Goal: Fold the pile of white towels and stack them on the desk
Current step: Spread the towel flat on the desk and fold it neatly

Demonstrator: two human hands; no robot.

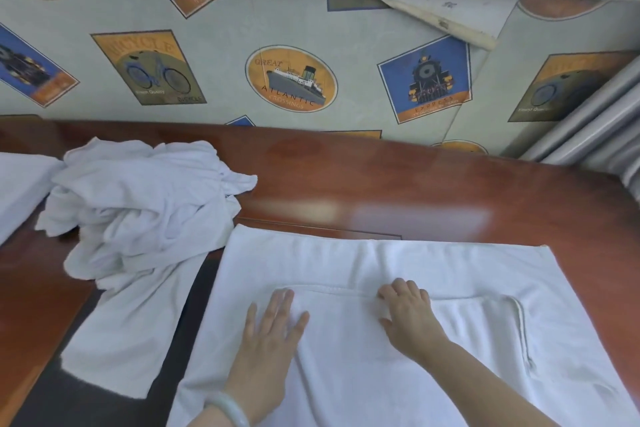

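If pressed unevenly, towel (346,374): fold skews.
Left hand (273,333): flat, released, pressing.
Right hand (408,315): on fold edge; grip unclear.

Soft, even light fills the view; shadows are faint, only a thin dark rim under the crumpled towel pile (138,204). A pale glare streak lies on the glossy wooden desk (415,215). The spread towel (346,374) looks washed out, its weave lost. The left hand (273,333) is slightly motion-blurred. Wide-angle distortion bows the desk edge and wallpaper (225,45).
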